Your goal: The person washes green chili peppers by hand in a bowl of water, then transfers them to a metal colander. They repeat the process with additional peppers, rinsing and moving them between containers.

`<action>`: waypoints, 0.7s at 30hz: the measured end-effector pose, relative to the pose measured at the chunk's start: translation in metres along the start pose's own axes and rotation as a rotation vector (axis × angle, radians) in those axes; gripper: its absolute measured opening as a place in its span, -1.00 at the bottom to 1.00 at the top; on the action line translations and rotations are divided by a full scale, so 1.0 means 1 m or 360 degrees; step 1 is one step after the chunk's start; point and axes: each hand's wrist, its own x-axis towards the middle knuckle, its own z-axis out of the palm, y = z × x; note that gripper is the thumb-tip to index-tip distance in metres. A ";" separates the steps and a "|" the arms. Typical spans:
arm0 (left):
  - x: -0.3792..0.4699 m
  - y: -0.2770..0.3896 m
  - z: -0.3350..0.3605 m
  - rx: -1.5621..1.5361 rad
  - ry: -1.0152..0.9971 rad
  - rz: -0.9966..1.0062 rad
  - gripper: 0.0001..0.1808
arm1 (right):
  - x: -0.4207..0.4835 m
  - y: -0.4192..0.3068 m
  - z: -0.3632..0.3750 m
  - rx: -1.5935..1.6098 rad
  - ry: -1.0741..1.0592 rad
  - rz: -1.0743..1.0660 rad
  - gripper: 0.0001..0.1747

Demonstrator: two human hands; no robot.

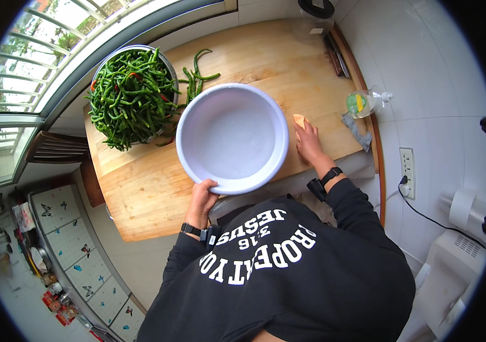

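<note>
A pale lavender plastic basin point(238, 132) with a few water drops inside sits at the front of the wooden tabletop point(136, 192). My left hand point(202, 200) grips its near left rim, thumb over the edge. On the right, beside the basin and apart from it, my right hand point(309, 143) holds a peach-coloured cloth or sponge point(299, 120) on the wood. Left of the basin, green chili peppers point(134, 100), a few of them red, are heaped in a round metal-rimmed container point(172, 68). Several loose green peppers point(196, 79) lie between container and basin.
Along the right edge lie knives point(334, 60), a clear pump bottle point(359, 104) and a grey rag point(357, 132). A dark-lidded clear jar point(314, 23) stands at the far right corner. A wooden slatted chair point(57, 147) is at the left, below the barred window point(33, 64).
</note>
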 end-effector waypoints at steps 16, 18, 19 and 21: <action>-0.163 -0.008 -0.051 -0.0374 0.0529 0.0382 -0.48 | 0.116 0.028 0.043 0.0074 0.0912 0.0091 -0.11; -0.178 -0.004 -0.051 -0.0370 0.0606 0.0435 -0.47 | 0.143 -0.039 0.067 -0.0120 0.0764 0.0171 -0.25; -0.188 -0.005 -0.054 -0.0376 0.0656 0.0469 -0.46 | 0.145 -0.063 0.072 -0.0093 0.0676 0.0150 -0.29; -0.203 -0.013 -0.081 -0.0438 0.0677 0.0541 -0.44 | 0.141 -0.109 0.067 -0.0034 0.0504 0.0101 -0.35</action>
